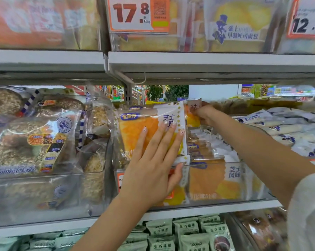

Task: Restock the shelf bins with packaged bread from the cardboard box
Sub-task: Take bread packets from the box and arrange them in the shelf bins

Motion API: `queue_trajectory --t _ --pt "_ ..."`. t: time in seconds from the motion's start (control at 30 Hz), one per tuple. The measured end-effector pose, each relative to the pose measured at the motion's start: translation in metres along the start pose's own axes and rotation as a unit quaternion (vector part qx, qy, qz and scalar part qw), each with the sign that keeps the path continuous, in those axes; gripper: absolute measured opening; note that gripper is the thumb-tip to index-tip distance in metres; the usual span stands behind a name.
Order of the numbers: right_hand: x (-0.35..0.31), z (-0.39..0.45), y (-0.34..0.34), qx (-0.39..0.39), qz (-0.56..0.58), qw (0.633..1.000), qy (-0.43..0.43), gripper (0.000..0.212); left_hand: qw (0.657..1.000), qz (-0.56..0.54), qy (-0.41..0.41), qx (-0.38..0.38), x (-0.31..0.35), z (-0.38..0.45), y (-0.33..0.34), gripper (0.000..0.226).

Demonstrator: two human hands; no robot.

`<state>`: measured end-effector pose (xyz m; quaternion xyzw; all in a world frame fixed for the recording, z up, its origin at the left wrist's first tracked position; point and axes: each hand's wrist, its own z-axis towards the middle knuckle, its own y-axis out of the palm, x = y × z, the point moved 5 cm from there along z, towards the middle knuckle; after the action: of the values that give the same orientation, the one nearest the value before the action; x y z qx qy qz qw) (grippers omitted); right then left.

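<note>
At the centre of the frame the left hand (154, 164) lies flat with straight, spread fingers against the front of an upright orange-and-white bread pack (144, 129), pressing it rather than gripping it. The pack stands in the middle clear bin (243, 180) of the middle shelf, its lower part behind the bin's transparent front wall. To the right and further back, the right hand (204, 113) has its fingers curled round the top edge of a second orange pack (192, 115), which stands just behind the first one. More packs of the same orange bread (212, 178) lie stacked low in the bin at centre right, touching the front wall.

At the left of the frame a neighbouring bin holds seeded round loaves in clear bags (31, 138), packed close against the divider beside the pressed pack. At the right, white and blue wrapped rolls (288, 127) are heaped beyond the right forearm. The shelf edge (207, 64) above runs across the upper frame, low over the packs, with a bracket hanging at the centre. On the upper shelf, a price tag reading 17.8 (133, 13) sits at top centre and another reading 12.8 (308, 22) at top right. Along the bottom, pale green packets (187, 234) fill the lower shelf. A white sleeve (308, 211) shows at the lower right.
</note>
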<state>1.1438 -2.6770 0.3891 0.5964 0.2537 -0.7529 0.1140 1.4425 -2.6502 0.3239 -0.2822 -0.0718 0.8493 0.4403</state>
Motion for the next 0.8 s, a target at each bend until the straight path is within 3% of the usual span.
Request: queue_trajectory --t 0.33,0.6,0.8 --pt "0.001 -0.002 -0.003 0.036 -0.025 0.999 -0.028 0.049 1.000 0.004 -0.001 0.002 0.000 0.000 0.000 0.057" --pt "0.007 -0.005 -0.006 0.022 -0.069 0.997 0.000 0.071 1.000 0.007 0.000 0.011 0.001 0.000 0.000 0.057" --pt "0.006 -0.009 -0.009 0.017 -0.083 0.996 -0.003 0.058 1.000 0.006 -0.002 0.022 -0.001 -0.001 0.000 0.058"
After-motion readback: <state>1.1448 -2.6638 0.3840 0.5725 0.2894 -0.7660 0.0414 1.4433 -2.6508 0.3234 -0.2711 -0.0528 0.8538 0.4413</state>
